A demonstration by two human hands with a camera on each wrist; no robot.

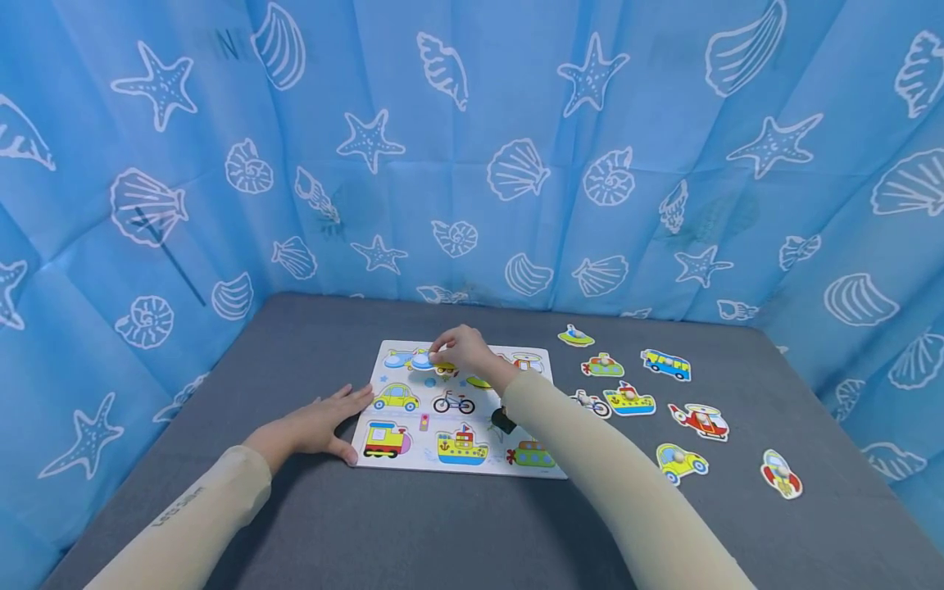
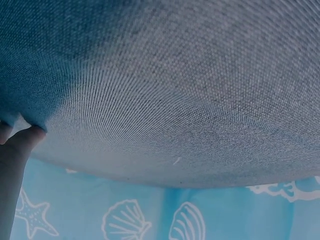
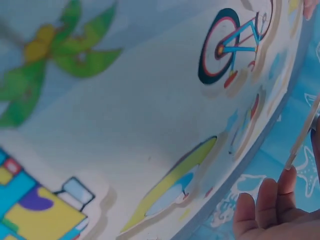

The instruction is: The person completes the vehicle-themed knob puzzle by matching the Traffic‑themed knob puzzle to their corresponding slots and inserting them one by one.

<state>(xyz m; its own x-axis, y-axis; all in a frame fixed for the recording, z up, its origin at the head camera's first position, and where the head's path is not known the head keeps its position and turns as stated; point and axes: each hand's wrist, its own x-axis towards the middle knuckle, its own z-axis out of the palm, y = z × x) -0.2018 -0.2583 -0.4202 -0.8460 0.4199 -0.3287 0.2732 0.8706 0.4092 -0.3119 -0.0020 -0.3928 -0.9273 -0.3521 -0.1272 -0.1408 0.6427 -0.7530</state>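
A white wooden puzzle board (image 1: 435,415) with vehicle pictures lies on the dark grey table. My left hand (image 1: 317,424) rests at its left edge, fingers straight and thumb at the lower left corner. Above the upper left part of the board, my right hand (image 1: 466,350) pinches a flat puzzle piece (image 1: 423,361); blue and white show on it, but the fingers hide much of the picture. In the right wrist view that wooden piece (image 3: 303,132) appears edge-on between thumb and fingers, raised off the board. The right forearm covers part of the board's right side.
Several loose knobbed pieces lie right of the board: a bus (image 1: 666,365), a helicopter (image 1: 701,421), a car (image 1: 680,464), a ship (image 1: 630,401), a submarine (image 1: 602,365), a bicycle (image 1: 592,403) and a rocket (image 1: 781,474). A blue shell-patterned curtain (image 1: 457,164) encloses the table.
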